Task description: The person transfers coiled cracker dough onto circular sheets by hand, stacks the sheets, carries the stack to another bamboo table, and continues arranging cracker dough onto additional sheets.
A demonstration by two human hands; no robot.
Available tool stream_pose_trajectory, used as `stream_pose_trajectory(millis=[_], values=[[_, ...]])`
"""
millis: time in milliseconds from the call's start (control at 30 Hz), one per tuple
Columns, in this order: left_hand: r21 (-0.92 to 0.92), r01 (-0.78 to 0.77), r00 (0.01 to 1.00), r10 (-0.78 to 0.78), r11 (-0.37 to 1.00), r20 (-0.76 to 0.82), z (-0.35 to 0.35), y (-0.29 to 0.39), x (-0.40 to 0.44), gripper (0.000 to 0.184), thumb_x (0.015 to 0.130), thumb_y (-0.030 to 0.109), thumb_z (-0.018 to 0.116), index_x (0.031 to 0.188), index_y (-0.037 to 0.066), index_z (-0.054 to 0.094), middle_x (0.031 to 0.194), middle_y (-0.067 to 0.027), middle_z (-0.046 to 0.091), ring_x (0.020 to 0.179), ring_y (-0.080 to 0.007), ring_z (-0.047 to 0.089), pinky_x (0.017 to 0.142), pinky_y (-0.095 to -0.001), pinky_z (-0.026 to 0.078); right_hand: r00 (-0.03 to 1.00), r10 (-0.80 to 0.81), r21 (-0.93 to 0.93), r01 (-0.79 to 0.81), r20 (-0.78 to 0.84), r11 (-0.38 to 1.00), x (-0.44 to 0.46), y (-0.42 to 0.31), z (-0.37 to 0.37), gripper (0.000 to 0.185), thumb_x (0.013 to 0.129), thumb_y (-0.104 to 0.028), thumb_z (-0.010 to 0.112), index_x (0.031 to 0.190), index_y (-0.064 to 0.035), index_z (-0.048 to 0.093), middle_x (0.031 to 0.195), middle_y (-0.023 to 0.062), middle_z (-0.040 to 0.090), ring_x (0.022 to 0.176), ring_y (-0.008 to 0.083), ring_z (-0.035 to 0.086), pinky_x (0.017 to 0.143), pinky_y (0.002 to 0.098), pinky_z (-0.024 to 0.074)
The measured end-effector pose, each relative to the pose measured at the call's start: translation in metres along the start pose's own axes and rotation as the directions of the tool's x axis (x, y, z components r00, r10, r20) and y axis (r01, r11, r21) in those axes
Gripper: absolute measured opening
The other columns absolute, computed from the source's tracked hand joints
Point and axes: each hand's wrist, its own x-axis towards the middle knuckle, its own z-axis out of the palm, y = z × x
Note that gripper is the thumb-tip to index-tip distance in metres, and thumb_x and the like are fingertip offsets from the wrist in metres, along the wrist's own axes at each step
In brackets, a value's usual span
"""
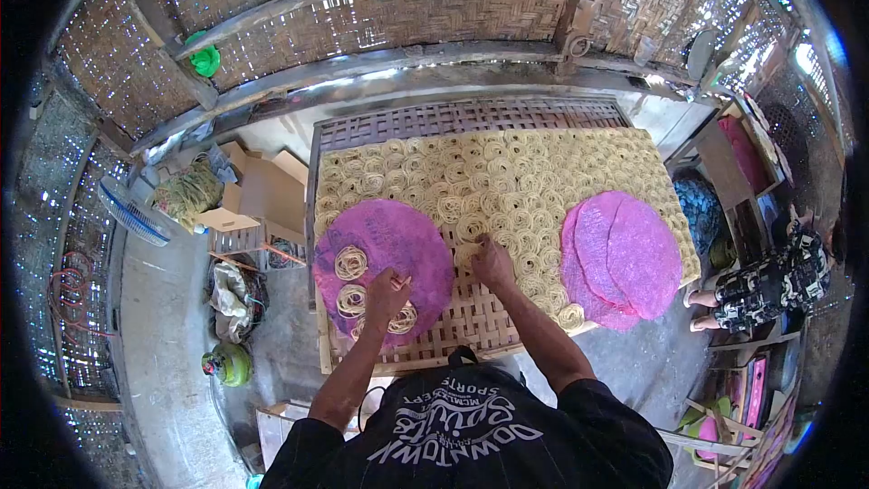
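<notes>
My left hand (389,297) is over a round pink mesh sheet (421,240), its fingers drawn together. Several pale noodle nests lie on that sheet, one nest (350,263) toward its far left and another (403,319) just under my hand. My right hand (491,264) is closed with fingers down at the near edge of the rows, by a noodle nest (471,227). What either hand pinches is hidden. Tight rows of nests (534,163) cover most of a woven bamboo rack (471,312), whose bare slats show between the hands and the near edge.
Overlapping pink round sheets (625,258) lie on the rack's right side. An open cardboard box (272,190), a fan (134,213) and a green gas cylinder (228,364) stand to the left. Another person (769,281) is at the right. A woven wall (380,18) rises behind.
</notes>
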Motion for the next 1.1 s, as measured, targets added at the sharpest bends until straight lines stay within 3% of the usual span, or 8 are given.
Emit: stream_pose_trajectory(millis=[300, 500, 700, 800, 900, 933, 1000, 1100], values=[[-0.100, -0.022, 0.999, 0.019, 0.995, -0.026, -0.004, 0.024, 0.000, 0.028, 0.074, 0.019, 0.072, 0.089, -0.001, 0.060, 0.081, -0.0125, 0.065, 0.075, -0.0245, 0.064, 0.071, -0.0373, 0.051, 0.983, -0.183, -0.142, 0.179, -0.017, 0.973, 0.032, 0.030, -0.004, 0.052, 0.080, -0.012, 0.060, 0.129, -0.0160, 0.048, 0.109, 0.0157, 0.066, 0.098, 0.0367, 0.063, 0.084, 0.0456, 0.0505], [-0.201, -0.021, 1.000, 0.018, 0.979, -0.016, -0.002, 0.031, 0.002, 0.022, 0.074, 0.015, 0.069, 0.089, 0.001, 0.062, 0.078, -0.0124, 0.065, 0.073, -0.0237, 0.065, 0.070, -0.0357, 0.051, 0.984, -0.161, 0.143, 0.148, 0.079, 0.979, 0.028, 0.017, -0.019, 0.056, 0.078, -0.011, 0.063, 0.132, -0.0159, 0.050, 0.114, 0.0100, 0.066, 0.105, 0.0336, 0.061, 0.090, 0.0427, 0.0486], [-0.107, -0.063, 0.998, 0.059, 0.992, -0.037, 0.004, 0.030, 0.004, 0.020, 0.074, 0.014, 0.069, 0.088, 0.001, 0.062, 0.078, -0.0118, 0.066, 0.072, -0.0231, 0.065, 0.069, -0.0355, 0.051, 0.938, -0.328, -0.213, 0.299, -0.113, 0.930, 0.027, 0.021, -0.015, 0.056, 0.077, -0.014, 0.065, 0.130, -0.0116, 0.050, 0.107, 0.0133, 0.065, 0.103, 0.0374, 0.058, 0.095, 0.0460, 0.0433], [-0.155, -0.049, 0.998, 0.042, 0.987, -0.050, 0.012, 0.033, 0.005, 0.020, 0.075, 0.015, 0.068, 0.088, 0.001, 0.062, 0.079, -0.0125, 0.066, 0.073, -0.0236, 0.066, 0.069, -0.0360, 0.051, 0.845, -0.422, -0.235, 0.360, -0.327, 0.903, 0.021, 0.024, -0.013, 0.049, 0.082, -0.018, 0.065, 0.128, -0.0083, 0.051, 0.098, 0.0150, 0.065, 0.093, 0.0395, 0.059, 0.087, 0.0468, 0.0476], [-0.221, -0.012, 1.000, 0.009, 0.975, -0.013, 0.018, 0.050, 0.009, 0.022, 0.077, 0.018, 0.068, 0.089, 0.001, 0.062, 0.081, -0.0132, 0.067, 0.074, -0.0286, 0.066, 0.069, -0.0383, 0.052, 0.980, -0.054, -0.042, 0.047, -0.190, 0.998, -0.003, 0.025, 0.018, 0.039, 0.091, -0.028, 0.062, 0.120, -0.0036, 0.056, 0.091, 0.0126, 0.066, 0.083, 0.0319, 0.064, 0.075, 0.0403, 0.0524], [-0.167, -0.055, 0.998, 0.052, 0.984, -0.021, 0.023, 0.061, 0.007, 0.023, 0.078, 0.019, 0.069, 0.091, 0.002, 0.062, 0.085, -0.0135, 0.067, 0.078, -0.0301, 0.066, 0.072, -0.0390, 0.052, 0.996, 0.084, 0.299, -0.081, 0.005, 0.951, -0.013, 0.016, 0.019, 0.038, 0.092, -0.032, 0.060, 0.117, -0.0031, 0.058, 0.089, 0.0110, 0.066, 0.080, 0.0286, 0.064, 0.071, 0.0381, 0.0527], [-0.059, -0.143, 0.990, 0.142, 0.988, -0.025, 0.035, 0.081, 0.000, 0.025, 0.078, 0.021, 0.070, 0.094, 0.002, 0.063, 0.093, -0.0142, 0.067, 0.087, -0.0332, 0.065, 0.077, -0.0403, 0.052, 0.885, 0.123, 0.739, -0.445, 0.449, 0.505, -0.034, 0.003, 0.021, 0.041, 0.095, -0.040, 0.058, 0.110, -0.0022, 0.061, 0.086, 0.0079, 0.067, 0.074, 0.0220, 0.065, 0.063, 0.0336, 0.0531], [-0.079, -0.681, 0.716, 0.684, 0.728, 0.138, 0.058, 0.076, -0.003, 0.031, 0.078, 0.020, 0.071, 0.103, 0.005, 0.064, 0.109, -0.0143, 0.064, 0.103, -0.0346, 0.060, 0.087, -0.0414, 0.049, 0.844, 0.196, 0.827, -0.532, 0.500, 0.182, -0.045, 0.003, 0.019, 0.046, 0.094, -0.045, 0.058, 0.105, -0.0013, 0.064, 0.088, 0.0062, 0.067, 0.074, 0.0176, 0.066, 0.061, 0.0304, 0.0530]])
